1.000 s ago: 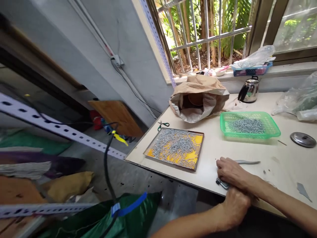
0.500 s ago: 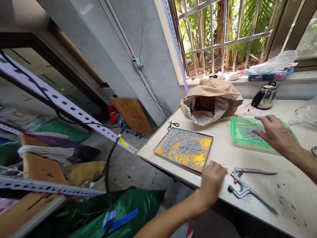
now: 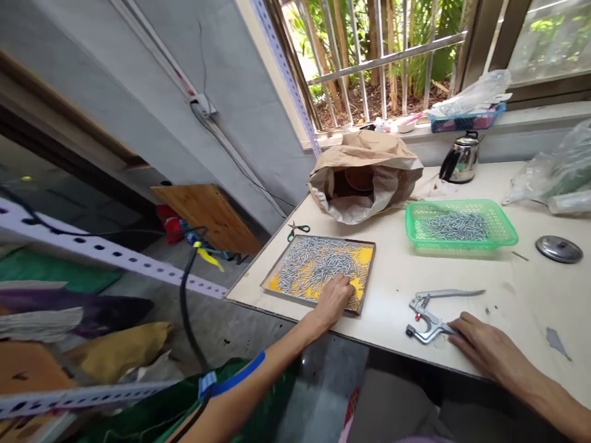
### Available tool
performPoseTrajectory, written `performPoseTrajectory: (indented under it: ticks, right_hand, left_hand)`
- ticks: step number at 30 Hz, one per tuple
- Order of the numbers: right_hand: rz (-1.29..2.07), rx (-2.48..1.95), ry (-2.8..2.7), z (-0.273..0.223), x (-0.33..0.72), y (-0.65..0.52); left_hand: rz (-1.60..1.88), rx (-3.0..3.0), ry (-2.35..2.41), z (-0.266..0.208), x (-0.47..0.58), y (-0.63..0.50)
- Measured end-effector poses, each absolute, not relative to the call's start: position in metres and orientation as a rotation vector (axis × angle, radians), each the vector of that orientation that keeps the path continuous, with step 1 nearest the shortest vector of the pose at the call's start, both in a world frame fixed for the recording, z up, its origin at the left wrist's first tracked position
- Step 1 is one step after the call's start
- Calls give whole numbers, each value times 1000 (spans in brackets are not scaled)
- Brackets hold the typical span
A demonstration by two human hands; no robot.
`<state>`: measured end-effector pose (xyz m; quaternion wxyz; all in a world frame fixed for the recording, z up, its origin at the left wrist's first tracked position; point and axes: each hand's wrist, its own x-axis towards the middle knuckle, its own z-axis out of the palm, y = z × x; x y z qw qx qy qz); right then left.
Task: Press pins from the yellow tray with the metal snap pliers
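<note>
My left hand reaches into the near right part of a shallow tray. Its fingers are bent down and pressed together among small silver metal pieces, which lie over a yellow bottom. Whatever sits between the fingertips is hidden. Palm down, my right hand closes over the end of the lower handle of metal snap-setting pliers. The pliers lie flat on the table with their handles spread. Behind them, a green plastic basket holds many similar silver pieces.
An open brown paper bag stands behind the tray, with green-handled scissors to its left. At the back right are a metal kettle, a round lid and clear plastic bags. The table's front edge runs below the tray.
My left hand has moved from beside the tray's near right corner into the pieces. My right hand has left the green basket and come down onto the pliers' lower handle. The view has shifted right.
</note>
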<state>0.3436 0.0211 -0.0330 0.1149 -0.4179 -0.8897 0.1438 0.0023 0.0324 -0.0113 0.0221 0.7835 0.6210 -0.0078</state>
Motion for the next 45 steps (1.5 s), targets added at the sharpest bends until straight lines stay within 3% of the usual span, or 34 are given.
performPoseTrajectory:
  ticks: [5,8,16,26,31,37,45]
  right_hand:
    - [94,-1111,-2574,-28,340,17]
    - [-84,-1045,-2577,-22,338,11]
    - [-135,-959,-2523,-31,335,-2]
    - [-41,-966,-2573,-21,336,5]
    - [249,-1020,-2649,-28,337,12]
    - [485,-1145,-2773,-15,342,19]
    - [351,-1266,-2850,-9,352,57]
  left_hand:
    - [608,2113,1852,10,27,18]
    - [753,1592,1684,14,61,3]
    - [746,1027,1548,-20,114,-9]
    - [553,987,1557,-25,122,-6]
    - [309,996,1459,-23,116,2]
    - [255,941,1451,-24,115,4]
    - [201,937,1508,-14,120,5]
